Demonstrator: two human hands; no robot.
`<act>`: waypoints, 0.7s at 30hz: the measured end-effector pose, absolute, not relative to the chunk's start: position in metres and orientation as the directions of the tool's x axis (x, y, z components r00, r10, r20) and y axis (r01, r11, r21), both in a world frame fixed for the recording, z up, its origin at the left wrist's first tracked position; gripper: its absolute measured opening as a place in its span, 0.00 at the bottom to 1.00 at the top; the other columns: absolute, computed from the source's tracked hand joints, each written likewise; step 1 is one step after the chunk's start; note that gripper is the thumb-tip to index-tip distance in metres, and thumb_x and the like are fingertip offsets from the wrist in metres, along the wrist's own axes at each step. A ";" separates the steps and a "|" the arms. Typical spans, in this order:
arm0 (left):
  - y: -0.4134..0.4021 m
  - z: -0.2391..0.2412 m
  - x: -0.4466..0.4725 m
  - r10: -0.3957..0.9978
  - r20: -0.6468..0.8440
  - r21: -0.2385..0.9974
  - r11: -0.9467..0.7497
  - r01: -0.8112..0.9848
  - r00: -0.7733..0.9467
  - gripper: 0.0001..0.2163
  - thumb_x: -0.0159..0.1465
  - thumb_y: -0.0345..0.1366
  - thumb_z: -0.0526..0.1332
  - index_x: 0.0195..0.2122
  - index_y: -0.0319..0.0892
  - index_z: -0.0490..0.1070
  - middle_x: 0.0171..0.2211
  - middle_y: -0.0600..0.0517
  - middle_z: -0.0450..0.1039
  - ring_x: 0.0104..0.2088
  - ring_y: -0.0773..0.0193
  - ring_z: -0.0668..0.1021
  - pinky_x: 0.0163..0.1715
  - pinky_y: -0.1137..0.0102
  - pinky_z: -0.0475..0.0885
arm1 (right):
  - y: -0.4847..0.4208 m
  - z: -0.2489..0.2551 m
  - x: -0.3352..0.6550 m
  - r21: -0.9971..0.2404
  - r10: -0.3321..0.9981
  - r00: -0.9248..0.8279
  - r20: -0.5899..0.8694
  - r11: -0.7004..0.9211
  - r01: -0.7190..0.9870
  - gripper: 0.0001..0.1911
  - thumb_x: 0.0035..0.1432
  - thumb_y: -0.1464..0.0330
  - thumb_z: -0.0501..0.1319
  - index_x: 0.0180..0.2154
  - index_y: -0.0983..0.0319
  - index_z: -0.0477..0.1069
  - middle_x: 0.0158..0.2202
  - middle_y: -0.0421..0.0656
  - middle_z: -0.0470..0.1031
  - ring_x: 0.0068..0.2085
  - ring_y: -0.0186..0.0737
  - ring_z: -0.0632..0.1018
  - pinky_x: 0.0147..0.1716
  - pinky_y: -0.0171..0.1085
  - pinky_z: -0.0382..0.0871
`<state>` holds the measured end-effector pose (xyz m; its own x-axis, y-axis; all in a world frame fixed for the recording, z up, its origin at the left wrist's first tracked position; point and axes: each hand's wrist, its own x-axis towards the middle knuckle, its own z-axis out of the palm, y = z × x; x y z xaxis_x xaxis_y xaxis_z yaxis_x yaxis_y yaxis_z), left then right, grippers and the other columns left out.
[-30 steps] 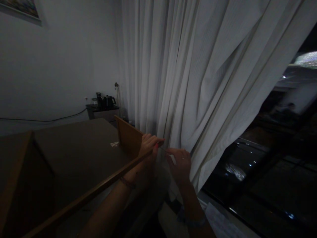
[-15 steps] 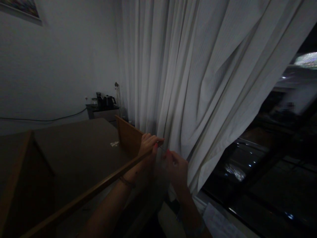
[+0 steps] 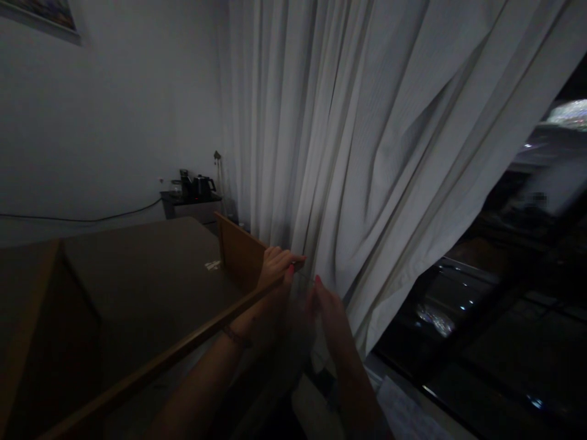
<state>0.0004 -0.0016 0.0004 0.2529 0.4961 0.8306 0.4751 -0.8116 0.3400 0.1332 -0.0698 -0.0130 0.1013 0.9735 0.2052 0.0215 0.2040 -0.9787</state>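
My left hand [image 3: 276, 264] is closed around the far end of a long wooden rail [image 3: 197, 339], its thumb and fingers at the corner. This rail is part of an open wooden frame with an upright end panel [image 3: 241, 247] behind my hand and another side panel [image 3: 46, 330] at the left. From the corner a thin metal rod [image 3: 306, 277] sticks out to the right. My right hand [image 3: 326, 302] is at the rod's outer end, index fingertip against it; the other fingers are dim and blurred.
A long pale curtain [image 3: 302, 134] hangs right behind both hands. Under the frame lies a brown flat surface [image 3: 151, 263] with a small white patch. A dark kettle [image 3: 202, 186] stands on a low cabinet [image 3: 197, 209] in the corner. Dark glass [image 3: 481, 318] fills the right.
My right hand has shifted slightly, its index finger now straighter and pointing up at the rod's end. The left hand keeps its hold on the rail.
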 end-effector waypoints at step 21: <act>-0.005 0.002 0.001 0.517 0.819 0.363 -0.803 0.473 0.250 0.19 0.68 0.40 0.43 0.39 0.44 0.73 0.32 0.50 0.76 0.36 0.58 0.72 0.43 0.60 0.64 | -0.065 -0.015 0.144 -0.487 0.713 0.060 0.699 0.413 0.769 0.17 0.69 0.61 0.47 0.47 0.59 0.71 0.26 0.40 0.75 0.32 0.41 0.74 0.37 0.38 0.62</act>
<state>0.0006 -0.0050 0.0023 0.2499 0.5170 0.8187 0.4731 -0.8029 0.3626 0.1443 -0.0646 -0.0148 0.0597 0.7129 0.6987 0.7691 0.4134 -0.4875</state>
